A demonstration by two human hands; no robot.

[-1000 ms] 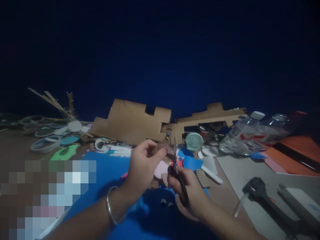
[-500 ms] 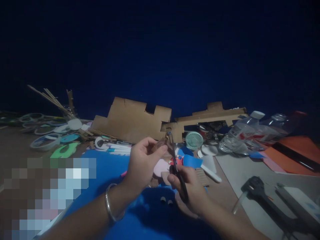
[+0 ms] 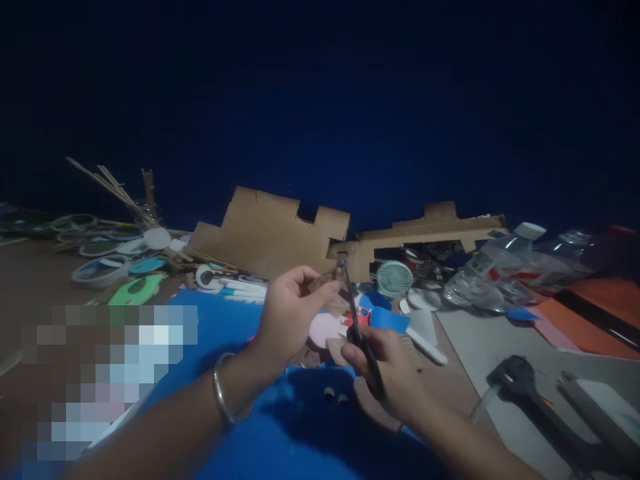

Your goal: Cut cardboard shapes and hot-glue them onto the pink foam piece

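Observation:
My left hand (image 3: 287,313) pinches a small brownish cut-out piece (image 3: 327,283) between thumb and fingers, held above a blue sheet (image 3: 235,373). A bangle rings the left wrist. My right hand (image 3: 387,377) grips black-handled scissors (image 3: 356,320), whose blades point up and meet the small piece at its right edge. Pink (image 3: 323,330) and blue (image 3: 387,320) foam shapes lie on the table just behind both hands.
Notched cardboard pieces (image 3: 270,233) stand at the back. A small mint fan (image 3: 394,279) and plastic bottles (image 3: 493,270) lie to the right, an orange sheet (image 3: 590,313) beyond. A black glue gun (image 3: 530,397) rests on a grey mat. Sticks and colourful rings (image 3: 107,267) clutter the left.
The scissors' blades have risen slightly against the small piece. The view has shifted a little; both hands stay in nearly the same place.

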